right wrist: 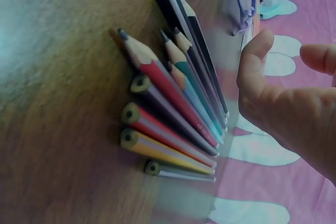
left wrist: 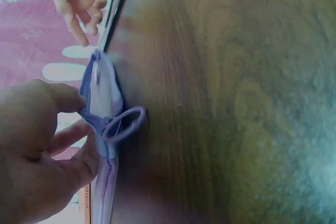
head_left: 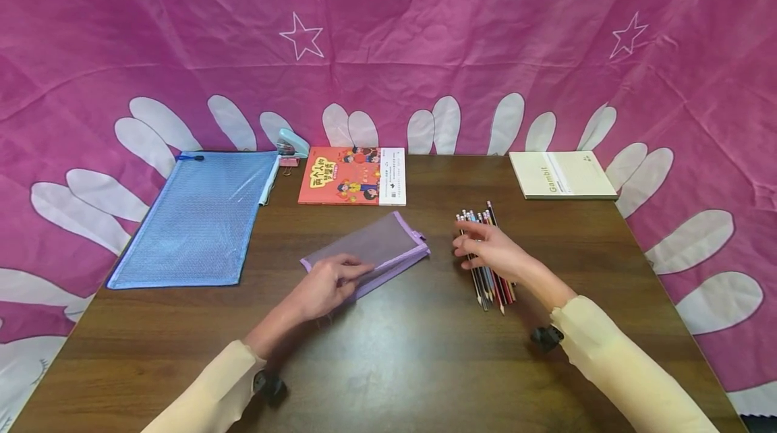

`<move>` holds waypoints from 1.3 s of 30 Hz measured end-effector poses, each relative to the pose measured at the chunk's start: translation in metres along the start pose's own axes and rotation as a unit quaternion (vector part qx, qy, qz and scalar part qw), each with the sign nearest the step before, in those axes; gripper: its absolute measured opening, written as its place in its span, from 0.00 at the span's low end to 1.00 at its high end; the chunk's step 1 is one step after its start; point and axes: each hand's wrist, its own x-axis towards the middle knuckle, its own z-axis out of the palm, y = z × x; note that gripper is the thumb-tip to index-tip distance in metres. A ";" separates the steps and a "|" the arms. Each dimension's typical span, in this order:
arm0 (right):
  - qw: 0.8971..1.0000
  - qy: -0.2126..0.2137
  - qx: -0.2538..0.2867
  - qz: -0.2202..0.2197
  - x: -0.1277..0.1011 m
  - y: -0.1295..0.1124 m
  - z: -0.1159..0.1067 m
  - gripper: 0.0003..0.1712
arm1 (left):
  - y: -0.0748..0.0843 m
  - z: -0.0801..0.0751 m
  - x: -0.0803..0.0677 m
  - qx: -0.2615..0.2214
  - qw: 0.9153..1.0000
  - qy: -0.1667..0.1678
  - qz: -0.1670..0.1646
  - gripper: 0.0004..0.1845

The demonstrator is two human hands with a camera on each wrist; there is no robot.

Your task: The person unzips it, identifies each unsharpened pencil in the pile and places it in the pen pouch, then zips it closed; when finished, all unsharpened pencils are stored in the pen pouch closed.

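A purple mesh zip pouch [head_left: 370, 241] lies slanted in the middle of the table. My left hand [head_left: 328, 284] pinches the edge of its mouth between thumb and fingers. In the left wrist view the pouch [left wrist: 112, 87] gapes at that end, and a purple loop [left wrist: 126, 125] hangs beside it. To the right lies a bunch of pencils [head_left: 483, 288], with several colours of barrel. My right hand [head_left: 494, 251] hovers over them, fingers spread and bent a little, holding nothing. The right wrist view shows some pencils [right wrist: 176, 90] sharpened and others with flat, uncut ends.
A blue mesh document bag [head_left: 194, 224] lies at the left. Along the back are a light-blue stapler [head_left: 294, 143], a pink binder clip [head_left: 288, 162], a red-and-white book [head_left: 352, 177] and a cream notebook [head_left: 561, 177]. A pink patterned cloth [head_left: 461, 35] surrounds the table.
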 end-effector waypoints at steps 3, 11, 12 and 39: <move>1.000 0.000 0.002 -0.001 -0.003 0.002 -0.002 0.35 | -0.002 0.003 -0.001 -0.021 1.000 0.004 -0.013 0.22; 1.000 0.006 0.011 -0.002 -0.012 0.005 -0.007 0.35 | 0.000 0.004 -0.002 -0.051 0.998 0.004 -0.022 0.23; 1.000 0.009 0.014 -0.001 -0.013 0.006 -0.009 0.35 | 0.000 0.004 -0.002 -0.052 0.998 0.003 -0.024 0.23; 0.992 0.058 -0.106 -0.027 -0.025 0.008 -0.024 0.22 | 0.009 0.000 -0.002 -0.052 0.994 0.063 -0.072 0.28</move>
